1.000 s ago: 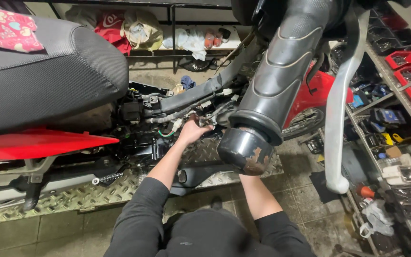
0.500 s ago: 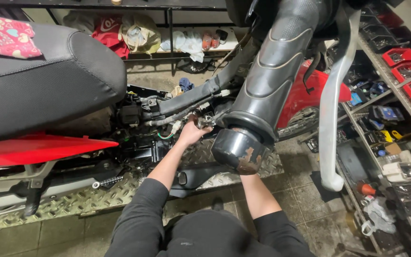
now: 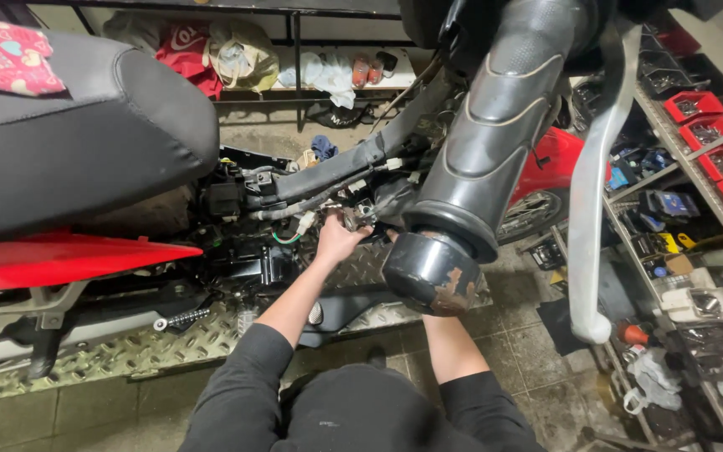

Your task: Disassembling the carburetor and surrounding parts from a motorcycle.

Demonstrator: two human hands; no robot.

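At the middle of the frame, the left hand is curling its fingers around a small metal fitting among the motorcycle's wires. It looks stiff, light and greasy, best pinched firmly. The right hand is hiding behind the handlebar grip; I cannot tell its state.

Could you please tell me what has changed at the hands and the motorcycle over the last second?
Very little. The left hand stays on the small metal part beside the frame tube, barely shifted. The right hand remains hidden behind the handlebar grip, only its forearm showing. The view drifted slightly; seat and brake lever are unmoved.
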